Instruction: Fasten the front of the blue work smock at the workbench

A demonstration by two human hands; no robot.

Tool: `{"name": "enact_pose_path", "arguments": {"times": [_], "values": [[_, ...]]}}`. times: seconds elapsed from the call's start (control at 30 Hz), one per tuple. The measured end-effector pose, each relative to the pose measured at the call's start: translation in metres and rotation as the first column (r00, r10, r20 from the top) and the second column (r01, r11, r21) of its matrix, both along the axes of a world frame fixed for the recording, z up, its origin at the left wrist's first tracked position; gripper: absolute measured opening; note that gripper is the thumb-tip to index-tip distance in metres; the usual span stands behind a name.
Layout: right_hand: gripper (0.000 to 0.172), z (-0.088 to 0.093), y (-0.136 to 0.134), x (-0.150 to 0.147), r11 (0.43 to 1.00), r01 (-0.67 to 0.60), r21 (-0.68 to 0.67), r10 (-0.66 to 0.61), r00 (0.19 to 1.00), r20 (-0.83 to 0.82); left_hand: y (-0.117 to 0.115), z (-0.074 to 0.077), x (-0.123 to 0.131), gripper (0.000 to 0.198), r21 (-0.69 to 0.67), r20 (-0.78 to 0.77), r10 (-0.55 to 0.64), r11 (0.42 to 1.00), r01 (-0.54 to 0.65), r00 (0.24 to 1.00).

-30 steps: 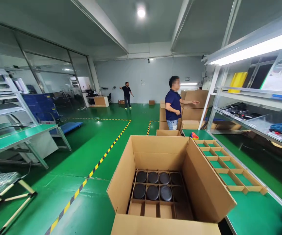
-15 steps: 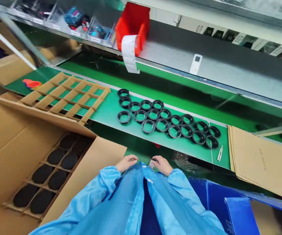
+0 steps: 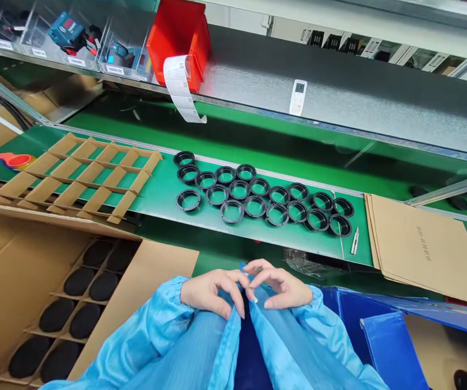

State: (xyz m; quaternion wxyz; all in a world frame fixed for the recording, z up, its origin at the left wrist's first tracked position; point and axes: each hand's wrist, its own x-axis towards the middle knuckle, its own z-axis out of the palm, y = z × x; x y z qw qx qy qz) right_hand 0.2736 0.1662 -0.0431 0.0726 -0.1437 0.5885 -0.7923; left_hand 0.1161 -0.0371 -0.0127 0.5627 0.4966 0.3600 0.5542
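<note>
A green bench (image 3: 168, 195) runs across, a steel rail along its far edge. Behind it lies a lower green strip, then a grey shelf (image 3: 339, 103) carrying a red bin (image 3: 178, 38) at its left end. Flat cardboard (image 3: 420, 249) lies at the bench's right end.

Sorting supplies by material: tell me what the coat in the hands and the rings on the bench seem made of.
Coat: thin blue woven fabric, likely synthetic, with a slight sheen and soft creases. Rings: probably moulded black plastic or rubber, semi-gloss, with highlights on the rims.
</note>
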Motion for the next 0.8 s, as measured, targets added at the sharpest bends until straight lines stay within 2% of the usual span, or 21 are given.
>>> {"name": "enact_pose_path", "arguments": {"times": [0.07,0.1,0.13,0.2,0.23,0.27,0.3,0.37,0.4,0.47,0.53,0.63,0.8], "values": [[0.037,0.013,-0.009,-0.001,0.998,-0.037,-0.051,0.035,0.999,-0.028,-0.003,-0.003,0.003,0.020,-0.012,0.092,0.064,0.998,-0.063,0.994],[0.029,0.017,-0.013,-0.001,0.998,-0.021,-0.059,0.020,0.999,-0.025,-0.005,-0.005,0.003,0.018,-0.015,0.170,0.150,0.989,-0.149,0.974],[0.020,0.020,-0.017,-0.001,0.998,0.013,-0.064,-0.014,1.000,-0.022,-0.008,-0.007,0.003,0.016,-0.009,0.260,0.257,0.964,-0.264,0.931],[0.012,0.024,-0.023,0.000,0.995,0.082,-0.062,-0.083,0.996,-0.020,-0.015,-0.006,-0.002,0.014,0.016,0.417,0.430,0.877,-0.479,0.801],[0.013,0.026,-0.024,0.000,0.995,0.084,-0.051,-0.085,0.996,-0.025,-0.018,-0.003,-0.004,0.013,0.025,0.459,0.476,0.837,-0.547,0.750],[0.018,0.029,-0.026,0.000,0.998,0.057,-0.032,-0.058,0.998,-0.031,-0.021,0.001,-0.006,0.013,0.026,0.454,0.499,0.820,-0.571,0.738],[0.027,0.031,-0.028,0.000,1.000,0.003,-0.004,-0.003,0.999,-0.032,-0.024,0.005,-0.006,0.013,0.014,0.392,0.503,0.834,-0.551,0.770],[0.045,0.036,-0.032,-0.001,0.985,-0.159,0.063,0.161,0.987,-0.030,-0.028,0.011,-0.002,0.018,-0.067,0.155,0.410,0.912,-0.404,0.899],[0.047,0.038,-0.034,-0.002,0.969,-0.236,0.079,0.238,0.971,-0.019,-0.029,0.012,0.003,0.022,-0.117,0.043,0.322,0.942,-0.315,0.946],[0.042,0.039,-0.039,-0.001,0.950,-0.304,0.072,0.304,0.953,0.017,-0.030,0.008,0.016,0.031,-0.179,-0.078,0.173,0.966,-0.184,0.982],[0.036,0.035,-0.043,0.001,0.968,-0.245,0.051,0.242,0.968,0.058,-0.031,0.001,0.029,0.035,-0.191,-0.075,0.181,0.963,-0.192,0.981],[0.035,0.024,-0.048,0.010,0.996,-0.081,0.032,0.077,0.990,0.114,-0.035,-0.011,0.043,0.032,-0.229,-0.079,0.246,0.939,-0.258,0.966],[0.038,0.007,-0.062,0.034,1.000,0.010,-0.019,-0.005,0.973,0.232,-0.043,-0.018,0.051,0.030,-0.307,-0.066,0.246,0.917,-0.254,0.967]]}}
